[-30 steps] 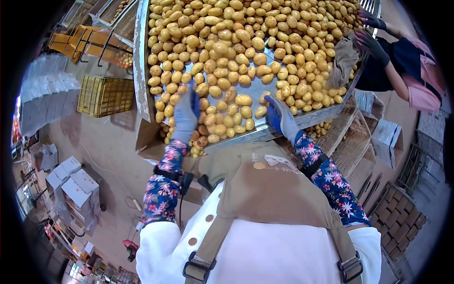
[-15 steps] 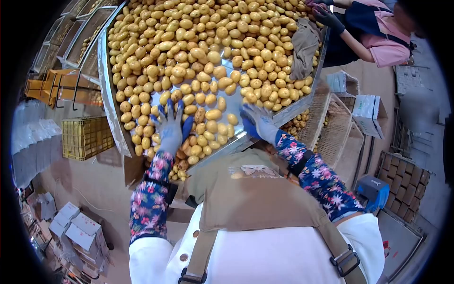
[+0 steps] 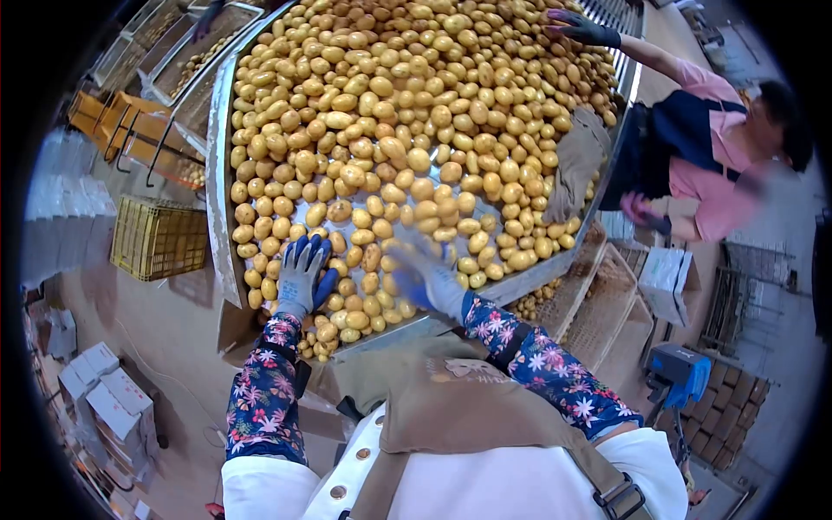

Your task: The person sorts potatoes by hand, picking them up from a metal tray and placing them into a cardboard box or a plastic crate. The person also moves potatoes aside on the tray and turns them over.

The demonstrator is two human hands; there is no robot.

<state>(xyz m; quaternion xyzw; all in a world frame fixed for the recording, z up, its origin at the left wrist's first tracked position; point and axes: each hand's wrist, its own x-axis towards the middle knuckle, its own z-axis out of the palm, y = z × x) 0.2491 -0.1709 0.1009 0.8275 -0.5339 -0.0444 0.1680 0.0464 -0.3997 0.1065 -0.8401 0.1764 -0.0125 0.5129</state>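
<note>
Many yellow-brown potatoes (image 3: pixel 381 87) cover a metal sorting table (image 3: pixel 223 199) in front of me. My left hand (image 3: pixel 303 273), in a grey and blue glove, rests on potatoes near the left front edge with its fingers apart. Blurred by motion, my right hand (image 3: pixel 429 273) is over the potatoes near the middle of the front edge; its fingers are smeared. A grey-brown cloth (image 3: pixel 578 163) lies on the potatoes at the right side.
A co-worker (image 3: pixel 706 156) stands at the right, one gloved hand over the potatoes. Yellow crate (image 3: pixel 159 238) at left; stacked crates (image 3: pixel 572 299) and a white box (image 3: pixel 666 284) at right. White cartons (image 3: pixel 108 390) lie lower left.
My right hand has moved left from the table's front edge over the potatoes. My left hand's fingers have drawn closer together. The co-worker shows more fully, with the arms spread apart.
</note>
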